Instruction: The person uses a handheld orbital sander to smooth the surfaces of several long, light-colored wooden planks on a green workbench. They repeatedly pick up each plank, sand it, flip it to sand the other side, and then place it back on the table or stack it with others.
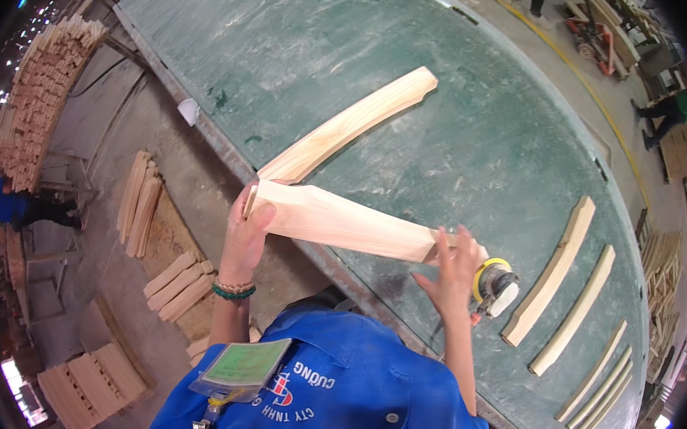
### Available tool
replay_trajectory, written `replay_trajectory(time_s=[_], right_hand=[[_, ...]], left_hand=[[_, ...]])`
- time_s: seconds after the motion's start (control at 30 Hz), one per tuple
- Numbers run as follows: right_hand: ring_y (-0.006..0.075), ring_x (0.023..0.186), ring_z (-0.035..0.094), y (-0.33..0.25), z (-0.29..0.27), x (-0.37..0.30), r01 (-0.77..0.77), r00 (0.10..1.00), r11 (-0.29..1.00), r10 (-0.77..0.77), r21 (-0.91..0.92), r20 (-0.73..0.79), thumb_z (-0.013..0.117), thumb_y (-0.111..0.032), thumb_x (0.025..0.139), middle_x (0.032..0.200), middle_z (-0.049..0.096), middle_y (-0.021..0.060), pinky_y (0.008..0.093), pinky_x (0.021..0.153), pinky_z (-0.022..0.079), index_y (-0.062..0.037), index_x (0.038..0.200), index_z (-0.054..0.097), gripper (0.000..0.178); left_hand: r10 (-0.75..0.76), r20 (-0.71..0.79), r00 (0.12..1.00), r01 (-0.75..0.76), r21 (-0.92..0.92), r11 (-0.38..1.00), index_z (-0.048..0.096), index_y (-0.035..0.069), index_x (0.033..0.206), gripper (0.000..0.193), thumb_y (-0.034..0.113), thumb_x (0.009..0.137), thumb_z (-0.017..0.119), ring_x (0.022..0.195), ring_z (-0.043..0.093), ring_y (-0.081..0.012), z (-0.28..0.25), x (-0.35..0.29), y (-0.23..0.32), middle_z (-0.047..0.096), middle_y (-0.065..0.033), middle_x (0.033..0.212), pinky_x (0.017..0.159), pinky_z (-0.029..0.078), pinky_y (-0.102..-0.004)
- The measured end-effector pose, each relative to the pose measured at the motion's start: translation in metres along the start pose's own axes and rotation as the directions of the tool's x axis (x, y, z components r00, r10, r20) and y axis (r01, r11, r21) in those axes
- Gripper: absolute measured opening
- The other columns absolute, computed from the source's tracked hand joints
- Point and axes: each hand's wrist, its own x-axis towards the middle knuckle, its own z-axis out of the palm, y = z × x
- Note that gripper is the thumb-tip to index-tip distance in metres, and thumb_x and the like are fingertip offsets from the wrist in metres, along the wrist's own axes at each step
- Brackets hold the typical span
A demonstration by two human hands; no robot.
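My left hand (251,227) grips the left end of a pale, shaped wooden board (351,223), with the thumb over its near face. The board is held tilted above the near edge of a green worktable (463,159). At its right end my right hand (454,272) touches the wood, fingers spread and slightly blurred, thumb apart from the board. Just right of that hand sits a round sander (497,288) with a yellow rim. Beyond the held board lies a similar curved wooden piece (360,122) on the tabletop.
Several slimmer wooden pieces (572,308) lie along the table's right side. On the floor to the left are wooden bundles (178,286) and a slatted stack (91,388). A tall wood pile (47,99) stands farther left, near a person in blue (13,206). Other people stand beyond the table.
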Motion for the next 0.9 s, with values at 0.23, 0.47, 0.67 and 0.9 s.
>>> replay_trajectory(time_s=[0.23, 0.47, 0.67, 0.9], right_hand=[[0.0376, 0.108, 0.059, 0.000, 0.003, 0.039, -0.165, 0.968, 0.954, 0.206, 0.248, -0.146, 0.084, -0.025, 0.059, 0.115, 0.063, 0.0166, 0.0459, 0.095, 0.044, -0.0080, 0.134, 0.052, 0.083], [0.0217, 0.091, 0.059, 0.009, 0.003, 0.034, -0.426, 0.840, 0.510, 0.530, 0.748, 0.118, 0.074, -0.024, 0.075, 0.103, 0.060, 0.0117, 0.0352, 0.081, 0.048, -0.0012, 0.130, 0.047, 0.066], [0.0181, 0.092, 0.056, 0.043, 0.017, -0.018, -0.538, 0.704, 0.377, 0.693, 0.754, 0.156, 0.073, -0.021, 0.076, 0.102, 0.058, 0.0100, 0.0325, 0.081, 0.047, 0.0018, 0.125, 0.048, 0.059], [0.0250, 0.100, 0.058, 0.009, 0.048, 0.005, -0.529, 0.696, 0.334, 0.696, 0.780, 0.174, 0.075, -0.023, 0.076, 0.111, 0.058, 0.0176, 0.0361, 0.090, 0.047, 0.0054, 0.129, 0.044, 0.068]], left_hand=[[-0.081, 0.221, 0.972, 0.076, 0.032, 0.997, 0.038, -0.002, 0.143, 0.080, 0.045, 0.087, 0.069, 0.125, 0.054, -0.0251, 0.031, 0.080, 0.012, 0.057, -0.0162, 0.135, 0.103, 0.043, -0.0356], [0.222, 0.200, 0.954, -0.192, 0.980, -0.056, 0.045, 0.000, 0.128, 0.083, 0.039, 0.065, 0.081, 0.101, 0.059, -0.0388, -0.065, 0.143, -0.126, 0.059, -0.0202, 0.111, 0.089, 0.048, -0.0459], [0.001, 0.146, 0.989, -0.138, 0.938, 0.317, 0.042, 0.001, 0.129, 0.086, 0.036, 0.062, 0.083, 0.105, 0.056, -0.0411, 0.042, 0.065, -0.157, 0.054, -0.0246, 0.113, 0.089, 0.049, -0.0493], [0.047, 0.315, 0.948, -0.297, 0.824, 0.483, 0.051, -0.003, 0.131, 0.067, 0.035, 0.081, 0.074, 0.119, 0.050, -0.0384, 0.077, 0.016, -0.179, 0.052, -0.0225, 0.127, 0.102, 0.042, -0.0445]])
